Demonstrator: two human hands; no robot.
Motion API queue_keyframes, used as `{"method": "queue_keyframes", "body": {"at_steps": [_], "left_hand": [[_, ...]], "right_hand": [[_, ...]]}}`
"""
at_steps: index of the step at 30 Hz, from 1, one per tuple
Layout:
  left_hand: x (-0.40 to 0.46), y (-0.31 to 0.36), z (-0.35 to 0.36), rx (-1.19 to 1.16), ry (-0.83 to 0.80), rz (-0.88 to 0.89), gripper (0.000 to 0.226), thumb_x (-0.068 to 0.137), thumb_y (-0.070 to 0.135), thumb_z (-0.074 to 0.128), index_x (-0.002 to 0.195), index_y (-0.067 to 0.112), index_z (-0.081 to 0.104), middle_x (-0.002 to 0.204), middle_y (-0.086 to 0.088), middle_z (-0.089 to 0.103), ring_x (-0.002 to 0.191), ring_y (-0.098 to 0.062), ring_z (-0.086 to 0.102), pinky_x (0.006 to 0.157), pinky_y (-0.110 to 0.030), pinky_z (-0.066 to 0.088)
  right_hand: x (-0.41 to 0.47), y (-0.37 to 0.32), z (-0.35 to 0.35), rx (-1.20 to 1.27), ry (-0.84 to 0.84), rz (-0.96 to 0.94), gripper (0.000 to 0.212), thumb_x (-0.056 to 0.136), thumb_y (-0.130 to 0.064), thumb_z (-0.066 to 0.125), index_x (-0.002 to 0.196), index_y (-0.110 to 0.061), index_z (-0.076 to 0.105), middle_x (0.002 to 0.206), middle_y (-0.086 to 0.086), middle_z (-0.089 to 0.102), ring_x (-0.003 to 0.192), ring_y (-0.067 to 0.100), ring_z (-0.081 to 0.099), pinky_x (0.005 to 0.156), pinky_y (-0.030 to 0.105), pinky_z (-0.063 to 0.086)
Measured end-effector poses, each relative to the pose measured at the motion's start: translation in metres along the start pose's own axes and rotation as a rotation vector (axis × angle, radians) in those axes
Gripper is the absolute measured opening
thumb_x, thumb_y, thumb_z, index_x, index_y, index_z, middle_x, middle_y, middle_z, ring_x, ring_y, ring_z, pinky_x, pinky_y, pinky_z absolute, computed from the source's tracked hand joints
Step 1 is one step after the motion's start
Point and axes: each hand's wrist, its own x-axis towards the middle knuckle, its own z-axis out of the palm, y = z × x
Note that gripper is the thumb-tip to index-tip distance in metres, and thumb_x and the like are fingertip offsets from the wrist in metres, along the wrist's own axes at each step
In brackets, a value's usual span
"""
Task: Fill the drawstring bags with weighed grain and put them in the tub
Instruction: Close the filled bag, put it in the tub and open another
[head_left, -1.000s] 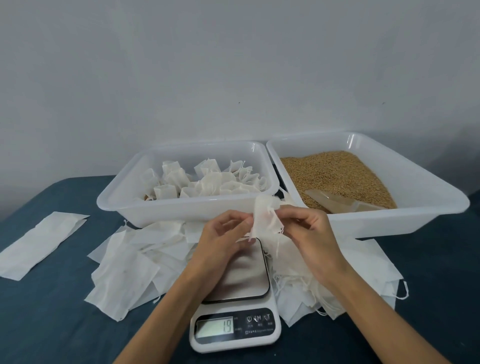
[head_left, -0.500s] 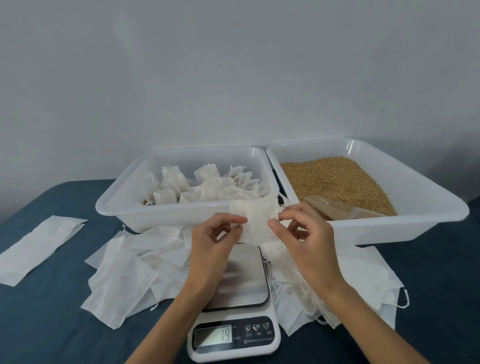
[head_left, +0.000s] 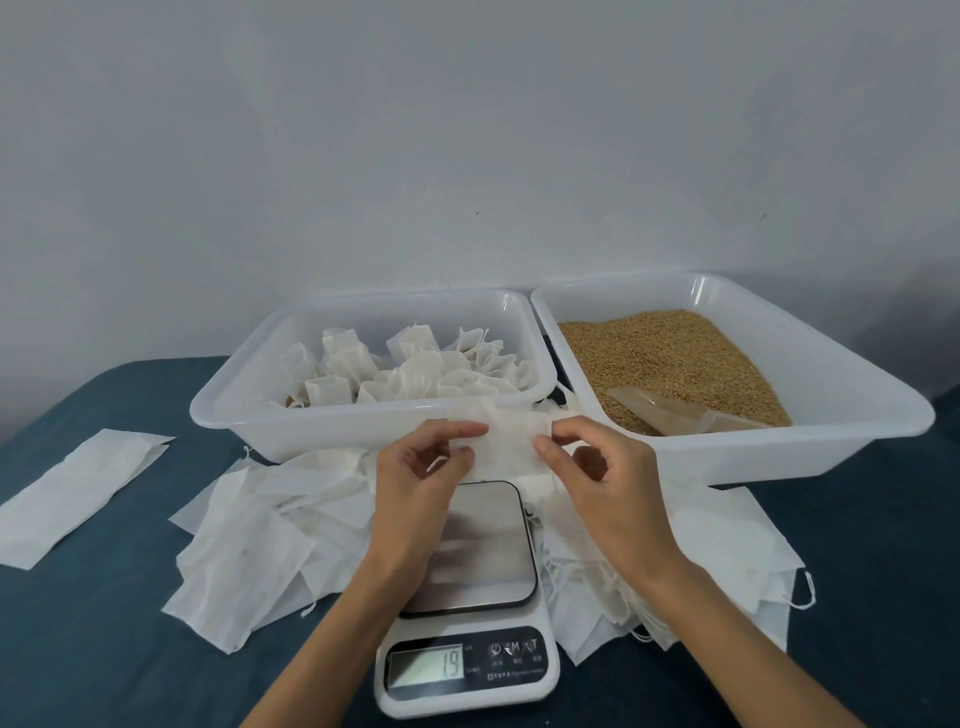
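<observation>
Head: bag (head_left: 506, 441) pinched between fingers (head_left: 467, 430).

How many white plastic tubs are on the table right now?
2. The left tub, behind the scale, holds filled drawstring bags; the right tub beside it holds grain and a scoop. Nothing suggests another tub is hidden.

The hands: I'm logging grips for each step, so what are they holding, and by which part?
One empty drawstring bag, pinched at its side edges: left hand on the left edge, right hand on the right, above the scale.
</observation>
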Motion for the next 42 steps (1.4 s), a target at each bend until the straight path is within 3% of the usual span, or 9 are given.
{"method": "queue_keyframes", "body": {"at_steps": [9, 14, 18, 22, 25, 30, 33, 37, 42], "left_hand": [[0.0028, -0.0054, -0.0029, -0.203, -0.069, -0.194, 0.019, 0.086, 0.008, 0.072, 0.101, 0.014, 0.082, 0.086, -0.006, 0.073, 0.088, -0.024, 0.064, 0.088, -0.037, 0.053], [0.0039, -0.0079, -0.0044, -0.112, -0.028, -0.162, 0.02, 0.095, 0.004, 0.07, 0.102, 0.018, 0.083, 0.101, -0.003, 0.079, 0.094, -0.012, 0.067, 0.089, -0.027, 0.052], [0.0033, -0.0078, -0.0047, -0.095, -0.033, -0.162, 0.024, 0.095, -0.001, 0.068, 0.099, 0.017, 0.083, 0.091, 0.0, 0.078, 0.081, -0.007, 0.064, 0.073, -0.016, 0.051], [0.0048, -0.0095, -0.0068, -0.121, 0.004, -0.163, 0.024, 0.096, -0.004, 0.065, 0.101, 0.013, 0.082, 0.097, -0.008, 0.077, 0.091, -0.019, 0.064, 0.088, -0.035, 0.051], [0.0058, -0.0099, -0.0073, -0.129, 0.023, -0.168, 0.025, 0.096, -0.005, 0.066, 0.101, 0.013, 0.082, 0.098, -0.009, 0.077, 0.093, -0.021, 0.064, 0.093, -0.037, 0.049], [0.0056, -0.0094, -0.0074, -0.12, 0.014, -0.196, 0.028, 0.097, -0.004, 0.064, 0.101, 0.016, 0.084, 0.105, -0.015, 0.078, 0.096, -0.024, 0.068, 0.096, -0.043, 0.052], [0.0071, -0.0082, -0.0081, -0.149, 0.034, -0.221, 0.03, 0.097, -0.006, 0.062, 0.1, 0.014, 0.084, 0.108, -0.019, 0.077, 0.096, -0.03, 0.065, 0.097, -0.049, 0.051], [0.0076, -0.0056, -0.0087, -0.14, 0.022, -0.207, 0.022, 0.099, 0.002, 0.064, 0.102, 0.013, 0.083, 0.096, -0.008, 0.075, 0.089, -0.018, 0.061, 0.088, -0.034, 0.049], [0.0033, -0.0048, -0.0073, -0.091, -0.05, -0.202, 0.019, 0.098, 0.005, 0.067, 0.106, 0.016, 0.081, 0.093, 0.002, 0.076, 0.085, -0.009, 0.064, 0.075, -0.018, 0.051]], "right_hand": [[0.0001, -0.0002, -0.0016, 0.206, -0.188, 0.084, 0.01, 0.099, -0.034, 0.065, 0.099, -0.028, 0.073, 0.101, -0.004, 0.077, 0.042, 0.027, 0.06, 0.047, 0.022, 0.045], [0.0016, 0.0057, -0.004, 0.271, -0.143, 0.158, 0.047, 0.097, -0.046, 0.065, 0.073, -0.007, 0.055, 0.072, 0.017, 0.07, 0.039, 0.031, 0.062, 0.04, 0.027, 0.032], [0.0012, 0.0032, -0.0029, 0.246, -0.212, 0.13, 0.035, 0.095, -0.046, 0.067, 0.082, -0.015, 0.071, 0.077, 0.007, 0.071, 0.046, 0.029, 0.065, 0.044, 0.031, 0.037], [-0.001, 0.0021, -0.0001, 0.218, -0.202, 0.119, 0.04, 0.101, -0.038, 0.06, 0.063, -0.028, 0.055, 0.055, -0.011, 0.058, 0.043, 0.029, 0.066, 0.04, 0.025, 0.034], [-0.0008, 0.0044, -0.0027, 0.249, -0.17, 0.15, 0.047, 0.1, -0.042, 0.06, 0.062, -0.018, 0.048, 0.05, -0.004, 0.04, 0.043, 0.031, 0.066, 0.04, 0.029, 0.03], [-0.0008, 0.0007, -0.0027, 0.215, -0.244, 0.084, 0.054, 0.093, -0.052, 0.066, 0.091, 0.002, 0.069, 0.09, 0.031, 0.064, 0.053, 0.027, 0.068, 0.048, 0.033, 0.038], [-0.0025, -0.001, -0.0014, 0.153, -0.241, 0.062, 0.045, 0.098, -0.043, 0.064, 0.076, -0.003, 0.063, 0.068, 0.024, 0.056, 0.051, 0.024, 0.069, 0.047, 0.027, 0.036], [-0.0034, 0.0015, -0.0007, 0.129, -0.175, 0.081, 0.047, 0.101, -0.036, 0.061, 0.063, -0.017, 0.042, 0.051, 0.005, 0.034, 0.046, 0.024, 0.069, 0.041, 0.026, 0.03], [-0.0059, 0.0015, 0.0027, 0.122, -0.172, 0.068, 0.049, 0.101, -0.041, 0.06, 0.065, -0.012, 0.043, 0.05, 0.008, 0.037, 0.045, 0.022, 0.068, 0.04, 0.028, 0.031]]}}
